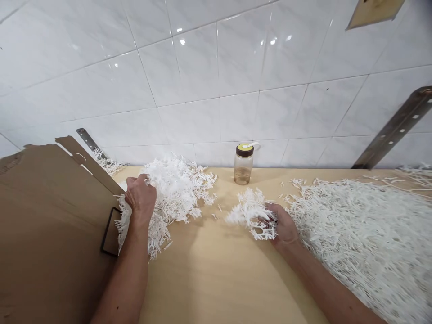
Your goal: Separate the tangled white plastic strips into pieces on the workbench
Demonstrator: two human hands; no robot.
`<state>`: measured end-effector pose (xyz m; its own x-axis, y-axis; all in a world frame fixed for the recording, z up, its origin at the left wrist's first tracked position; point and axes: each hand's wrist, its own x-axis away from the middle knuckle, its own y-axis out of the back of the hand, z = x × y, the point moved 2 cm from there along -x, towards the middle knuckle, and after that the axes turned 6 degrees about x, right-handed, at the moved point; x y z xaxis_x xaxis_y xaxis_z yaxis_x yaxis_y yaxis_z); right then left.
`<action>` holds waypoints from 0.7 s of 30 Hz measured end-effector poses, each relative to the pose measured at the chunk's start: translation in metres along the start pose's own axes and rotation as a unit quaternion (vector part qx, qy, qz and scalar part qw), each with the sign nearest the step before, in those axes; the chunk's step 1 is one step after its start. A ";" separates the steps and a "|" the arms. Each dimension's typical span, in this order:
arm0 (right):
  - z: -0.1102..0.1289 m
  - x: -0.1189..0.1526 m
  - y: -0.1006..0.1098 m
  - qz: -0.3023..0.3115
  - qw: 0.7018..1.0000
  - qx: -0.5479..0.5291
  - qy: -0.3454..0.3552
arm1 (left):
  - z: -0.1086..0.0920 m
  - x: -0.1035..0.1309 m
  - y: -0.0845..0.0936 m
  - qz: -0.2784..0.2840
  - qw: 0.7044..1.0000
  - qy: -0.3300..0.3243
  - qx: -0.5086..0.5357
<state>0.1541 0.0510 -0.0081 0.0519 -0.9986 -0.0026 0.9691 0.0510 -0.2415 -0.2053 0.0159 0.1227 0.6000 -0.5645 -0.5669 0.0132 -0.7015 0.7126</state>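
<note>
My right hand (285,225) is closed around a clump of thin, white, branching plastic-like pieces (254,216), held over the middle of the table. The clump's left edge is blurred. At the left, my left hand (140,193) has its fingers curled together at the edge of a heap of similar white pieces (178,184). A bit of white shows at its fingertips, but whether it belongs to the heap behind cannot be made out. A much larger spread of white branching pieces (367,229) covers the right side, beyond my right forearm.
A clear bottle (243,168) with a dark and yellow-green lid stands near the tiled wall (209,121). Brown cardboard (50,225) rises at the left, beside a black wire frame (107,234). Metal brackets (394,126) lean against the wall. Loose bits lie on the wooden table (216,279).
</note>
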 end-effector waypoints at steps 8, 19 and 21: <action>0.001 0.005 -0.005 -0.007 0.999 -0.012 -0.046 | -0.004 0.001 -0.013 0.102 0.993 -0.043 0.027; 0.003 0.007 -0.007 -0.011 0.996 -0.062 -0.070 | -0.079 0.069 0.028 0.121 0.913 -0.256 0.293; 0.009 0.006 -0.006 -0.011 0.994 -0.076 -0.077 | -0.097 0.108 0.006 0.271 0.865 -0.305 0.291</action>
<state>0.1511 0.0446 0.0018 0.0782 -0.9854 0.1512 0.9233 0.0144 -0.3838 -0.0629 -0.0067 0.1058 -0.1446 -0.8788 -0.4548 -0.6501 -0.2621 0.7132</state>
